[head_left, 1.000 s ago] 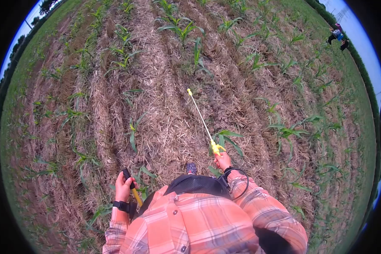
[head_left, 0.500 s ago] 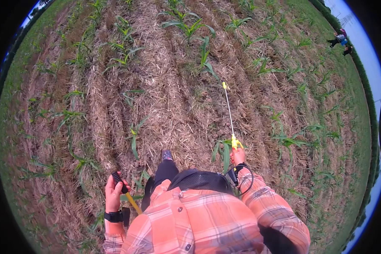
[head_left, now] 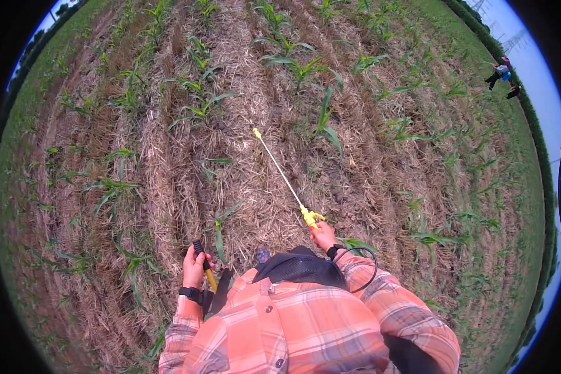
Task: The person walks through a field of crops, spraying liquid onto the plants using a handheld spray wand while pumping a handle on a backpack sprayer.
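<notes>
My right hand (head_left: 323,237) is closed round the grip of a spray wand (head_left: 282,174). The wand has a yellow handle, a thin white tube and a yellow nozzle tip, and it points forward and left over the straw-covered ground. A thin dark hose (head_left: 369,254) loops by my right wrist. My left hand (head_left: 194,267) is wrapped round the black ribbed end of a yellow lever (head_left: 210,278), beside my left hip. The lever's lower end is hidden by my body. Young corn plants (head_left: 300,70) stand ahead of the nozzle.
Rows of corn seedlings (head_left: 199,111) run forward on both sides, with dry straw (head_left: 168,149) between them. A shoe (head_left: 263,254) shows just ahead of my waist. Other people (head_left: 500,72) are far off at the upper right.
The wand has swung left, its tip moving from the right-hand row to the straw strip in the middle. My left hand with the lever has shifted right and slightly up. Plants ahead appear nearer.
</notes>
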Action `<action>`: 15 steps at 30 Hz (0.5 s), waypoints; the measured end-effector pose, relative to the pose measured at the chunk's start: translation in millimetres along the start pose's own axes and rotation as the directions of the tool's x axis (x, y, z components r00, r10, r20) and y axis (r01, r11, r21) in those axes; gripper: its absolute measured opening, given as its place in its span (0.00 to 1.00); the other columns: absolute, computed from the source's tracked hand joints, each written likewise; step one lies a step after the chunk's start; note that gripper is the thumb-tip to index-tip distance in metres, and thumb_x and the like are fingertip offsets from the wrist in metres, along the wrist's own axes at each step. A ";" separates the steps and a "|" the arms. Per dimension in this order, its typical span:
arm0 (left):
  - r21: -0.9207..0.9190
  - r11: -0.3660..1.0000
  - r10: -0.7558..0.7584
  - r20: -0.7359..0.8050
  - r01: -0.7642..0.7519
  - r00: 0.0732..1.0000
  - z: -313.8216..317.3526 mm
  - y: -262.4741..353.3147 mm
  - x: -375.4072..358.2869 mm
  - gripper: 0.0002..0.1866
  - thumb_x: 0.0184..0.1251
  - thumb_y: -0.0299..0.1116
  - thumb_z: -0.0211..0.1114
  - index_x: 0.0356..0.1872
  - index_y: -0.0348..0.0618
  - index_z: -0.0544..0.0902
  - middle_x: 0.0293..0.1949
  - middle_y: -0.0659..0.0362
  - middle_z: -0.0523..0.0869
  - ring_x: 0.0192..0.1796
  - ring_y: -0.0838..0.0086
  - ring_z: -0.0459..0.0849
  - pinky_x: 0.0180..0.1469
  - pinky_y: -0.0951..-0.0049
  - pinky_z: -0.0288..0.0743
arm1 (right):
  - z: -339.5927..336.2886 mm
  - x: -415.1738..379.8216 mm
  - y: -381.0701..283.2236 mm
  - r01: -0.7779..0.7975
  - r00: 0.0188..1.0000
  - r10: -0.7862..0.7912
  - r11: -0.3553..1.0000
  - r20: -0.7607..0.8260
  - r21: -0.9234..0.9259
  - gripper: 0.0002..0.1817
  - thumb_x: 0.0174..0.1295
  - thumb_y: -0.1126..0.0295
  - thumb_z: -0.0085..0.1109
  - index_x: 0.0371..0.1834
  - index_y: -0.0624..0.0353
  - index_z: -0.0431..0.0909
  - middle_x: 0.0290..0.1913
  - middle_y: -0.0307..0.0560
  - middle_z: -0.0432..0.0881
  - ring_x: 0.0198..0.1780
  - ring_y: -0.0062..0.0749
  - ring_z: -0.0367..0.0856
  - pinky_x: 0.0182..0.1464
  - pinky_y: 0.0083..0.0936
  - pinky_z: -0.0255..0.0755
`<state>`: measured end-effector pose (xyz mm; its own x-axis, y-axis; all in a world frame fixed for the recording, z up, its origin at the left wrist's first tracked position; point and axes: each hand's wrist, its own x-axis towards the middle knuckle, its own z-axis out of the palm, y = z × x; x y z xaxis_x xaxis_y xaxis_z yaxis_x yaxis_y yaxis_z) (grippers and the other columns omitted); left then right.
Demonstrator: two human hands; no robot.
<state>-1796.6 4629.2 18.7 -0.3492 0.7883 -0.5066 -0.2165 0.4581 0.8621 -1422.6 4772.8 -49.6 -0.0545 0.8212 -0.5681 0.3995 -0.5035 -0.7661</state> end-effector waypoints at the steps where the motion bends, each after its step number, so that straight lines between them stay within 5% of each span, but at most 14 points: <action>1: 0.004 1.000 -0.003 -0.002 0.003 1.000 -2.6 4.7 2.6 0.13 0.61 0.25 0.45 0.48 0.41 0.64 0.28 0.57 0.75 0.22 0.73 0.76 0.24 0.74 0.75 | 5.8 -0.6 -14.4 0.024 0.999 -0.023 0.999 0.031 -0.029 0.10 0.56 0.63 0.49 0.33 0.57 0.66 0.17 0.37 0.72 0.12 0.16 0.63 0.11 0.16 0.56; 7: -0.258 0.966 0.057 0.184 -0.007 0.981 -16.8 118.8 -37.4 0.20 0.55 0.31 0.57 0.48 0.39 0.63 0.29 0.58 0.74 0.28 0.71 0.77 0.33 0.73 0.74 | 25.9 24.8 -53.0 0.133 0.972 -0.106 0.984 0.211 -0.118 0.11 0.54 0.63 0.53 0.35 0.57 0.68 0.18 0.36 0.73 0.16 0.16 0.67 0.16 0.15 0.59; 9: -0.177 0.979 0.136 0.197 -0.101 0.971 -27.4 145.0 -53.1 0.24 0.51 0.31 0.61 0.48 0.40 0.63 0.30 0.59 0.74 0.30 0.71 0.77 0.35 0.72 0.74 | 28.0 34.3 -62.2 0.125 0.961 -0.093 0.986 0.261 -0.108 0.11 0.54 0.63 0.53 0.35 0.57 0.68 0.18 0.36 0.73 0.17 0.16 0.67 0.17 0.15 0.59; 12: -0.132 0.982 0.151 0.098 -0.137 0.984 -21.9 144.3 -35.3 0.24 0.50 0.31 0.61 0.48 0.40 0.63 0.30 0.59 0.73 0.30 0.73 0.77 0.35 0.73 0.73 | 33.5 67.8 -63.1 0.140 0.946 -0.106 0.986 0.306 -0.091 0.11 0.53 0.62 0.54 0.34 0.57 0.69 0.19 0.37 0.74 0.17 0.16 0.68 0.17 0.15 0.60; 15: -0.056 0.986 0.152 -0.104 -0.159 0.983 13.5 126.0 23.4 0.17 0.55 0.21 0.51 0.47 0.39 0.63 0.31 0.60 0.73 0.29 0.77 0.75 0.32 0.78 0.73 | 30.2 106.8 -77.2 0.040 0.956 -0.008 0.994 0.294 -0.104 0.11 0.53 0.62 0.55 0.33 0.57 0.69 0.19 0.37 0.74 0.17 0.17 0.69 0.16 0.15 0.60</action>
<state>-1819.7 4710.9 115.6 -0.4711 0.8018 -0.3677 -0.2087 0.3038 0.9296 -1486.9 4891.2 -60.2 -0.3242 0.7100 -0.6252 0.4904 -0.4390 -0.7529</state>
